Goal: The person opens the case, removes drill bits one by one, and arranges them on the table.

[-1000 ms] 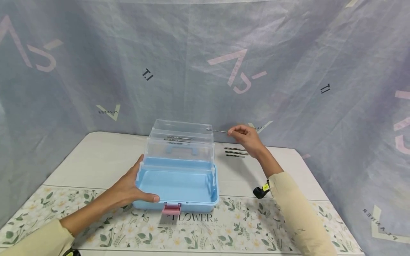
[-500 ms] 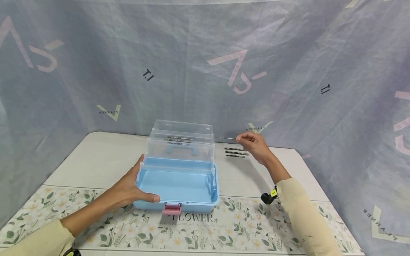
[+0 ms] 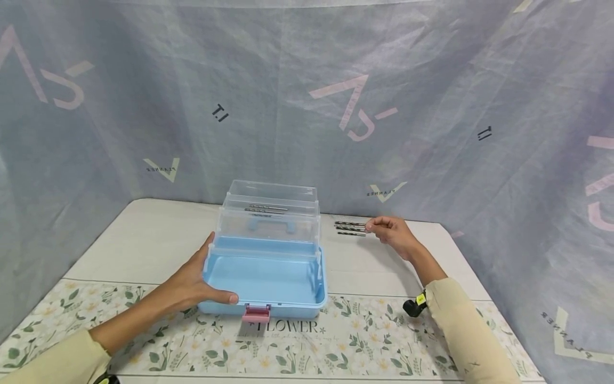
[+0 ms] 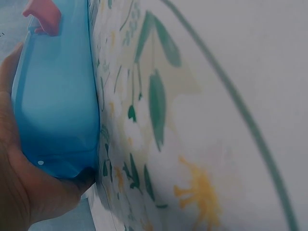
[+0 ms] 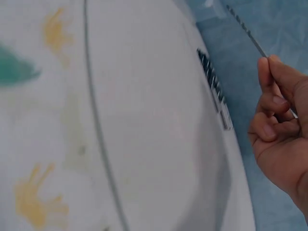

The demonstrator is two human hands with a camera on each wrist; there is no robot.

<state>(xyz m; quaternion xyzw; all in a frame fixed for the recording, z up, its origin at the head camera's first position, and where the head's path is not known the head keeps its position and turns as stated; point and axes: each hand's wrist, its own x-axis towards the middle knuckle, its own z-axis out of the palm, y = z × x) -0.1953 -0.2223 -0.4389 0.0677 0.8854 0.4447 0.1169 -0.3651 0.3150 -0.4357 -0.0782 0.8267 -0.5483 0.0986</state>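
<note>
1. Nearest you, your left hand (image 3: 192,288) braces the front left corner of the light blue plastic storage box (image 3: 266,277), thumb curled over its rim; the box sits open on the white desk (image 3: 144,240), half on the floral mat (image 3: 336,346), with its pink latch (image 3: 256,313) facing you.
2. Behind the box, its clear tiered tray (image 3: 271,205) stands raised, with a few thin metal drill bits lying in it.
3. Farther right, your right hand (image 3: 395,232) is low over the desk, fingertips pinching one thin metal drill bit (image 5: 245,31) by its end, beside the row of loose bits (image 3: 350,228).
4. Judging by this, the step is handling bits between the row and the tray; the next move likely needs a firm pinch and a level carry.
5. Only the right wrist view shows the pinch and the bit's spiral clearly; the head view hides that. The left wrist view shows the palm (image 4: 19,192) pressed against the box's wall.
</note>
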